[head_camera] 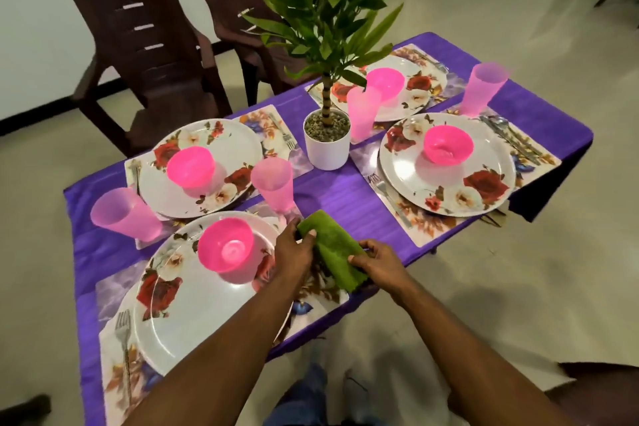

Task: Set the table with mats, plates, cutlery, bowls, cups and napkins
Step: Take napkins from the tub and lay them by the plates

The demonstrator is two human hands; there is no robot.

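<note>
Purple cloth covers the table point(345, 190), and four places are already laid on it: each has a floral mat, a rose-patterned plate, a pink bowl sitting on the plate, a pink cup beside it, and cutlery on the mat. A potted plant point(326, 138) stands near the middle of the table. Judging by this, only the napkins remain, since no napkin lies at any of the other three places. A folded green napkin point(333, 247) is at the table's near edge, on the mat point(318, 294) just beside the nearest plate point(193, 318), on the plate's right. The left hand point(294, 251) pinches the napkin's far end, thumb on top and fingers curled under. The right hand point(378, 261) holds its near end the same way, fingers closed around the cloth. Whether the napkin rests fully on the mat cannot be told.
</note>
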